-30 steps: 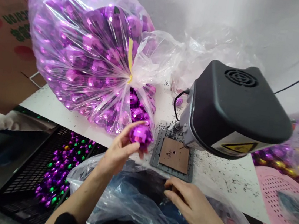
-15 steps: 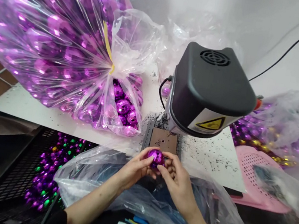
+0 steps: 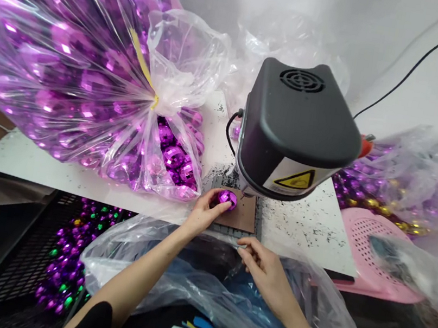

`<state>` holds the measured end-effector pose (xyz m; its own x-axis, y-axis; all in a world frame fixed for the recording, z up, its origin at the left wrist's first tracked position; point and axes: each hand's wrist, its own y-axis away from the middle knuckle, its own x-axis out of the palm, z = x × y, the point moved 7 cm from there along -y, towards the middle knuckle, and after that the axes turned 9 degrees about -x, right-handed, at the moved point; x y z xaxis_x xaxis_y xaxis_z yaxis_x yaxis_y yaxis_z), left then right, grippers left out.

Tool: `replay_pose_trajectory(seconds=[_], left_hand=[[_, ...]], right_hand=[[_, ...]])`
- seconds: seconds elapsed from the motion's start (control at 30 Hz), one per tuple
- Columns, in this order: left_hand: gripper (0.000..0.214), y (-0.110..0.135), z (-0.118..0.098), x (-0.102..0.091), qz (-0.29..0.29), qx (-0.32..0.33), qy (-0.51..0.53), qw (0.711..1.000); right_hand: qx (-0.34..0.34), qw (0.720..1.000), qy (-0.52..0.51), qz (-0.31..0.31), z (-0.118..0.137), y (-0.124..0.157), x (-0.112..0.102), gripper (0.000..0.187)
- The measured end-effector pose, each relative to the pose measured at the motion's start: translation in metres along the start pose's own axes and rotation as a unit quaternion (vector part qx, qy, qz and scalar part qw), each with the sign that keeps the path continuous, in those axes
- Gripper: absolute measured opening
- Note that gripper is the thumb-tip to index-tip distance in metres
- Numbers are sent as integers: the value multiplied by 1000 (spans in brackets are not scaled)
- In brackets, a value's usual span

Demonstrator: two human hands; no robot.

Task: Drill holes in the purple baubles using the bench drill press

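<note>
Left hand (image 3: pixel 203 215) with thumb and fingers around a shiny purple ball (image 3: pixel 227 200), over the brown plate (image 3: pixel 242 220), right hand (image 3: pixel 264 264) half curled, whether it holds something I cannot tell.

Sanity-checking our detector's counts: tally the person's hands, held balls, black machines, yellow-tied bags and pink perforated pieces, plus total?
Hands: 2 (left hand, right hand)
Held balls: 1 (purple ball, in the left hand)
Black machines: 1 (black machine)
Yellow-tied bags: 1 (yellow-tied bag)
Pink perforated pieces: 1 (pink perforated piece)
Total: 6
</note>
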<state>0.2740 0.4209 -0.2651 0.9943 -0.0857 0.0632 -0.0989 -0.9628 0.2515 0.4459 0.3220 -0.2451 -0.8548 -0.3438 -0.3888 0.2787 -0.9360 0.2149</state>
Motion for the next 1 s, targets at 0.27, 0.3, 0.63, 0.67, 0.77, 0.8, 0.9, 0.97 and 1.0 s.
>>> replay_pose_trajectory(seconds=[0.27, 0.3, 0.63, 0.67, 0.77, 0.8, 0.9, 0.97, 1.0], left_hand=[[36, 3, -12, 7, -68, 101, -252, 960], [37, 5, -15, 9, -74, 123, -282, 949], [49, 3, -20, 33, -93, 215, -332, 914], [49, 2, -19, 33, -85, 218, -322, 917], [51, 1, -16, 33, -52, 218, -299, 928], [51, 1, -15, 33, -44, 216, -297, 929], [50, 1, -14, 33, -42, 221, -303, 926], [50, 0, -13, 33, -48, 226, -308, 923], [51, 0, -12, 33, -50, 228, -310, 922]], right_hand=[[-4, 998, 45, 42, -2, 2, 9, 31], [-5, 998, 49, 46, -3, 2, 10, 31], [-18, 995, 72, 67, 17, 7, -10, 32], [-21, 995, 72, 63, 22, 8, -20, 34], [-62, 995, 51, -62, 49, 8, -76, 36], [-95, 982, 35, -161, 63, 9, -102, 35], [-235, 866, -9, -442, 114, 18, -168, 36], [-315, 831, -6, -459, 148, 5, -181, 45], [-326, 837, 6, -439, 161, -6, -182, 49]])
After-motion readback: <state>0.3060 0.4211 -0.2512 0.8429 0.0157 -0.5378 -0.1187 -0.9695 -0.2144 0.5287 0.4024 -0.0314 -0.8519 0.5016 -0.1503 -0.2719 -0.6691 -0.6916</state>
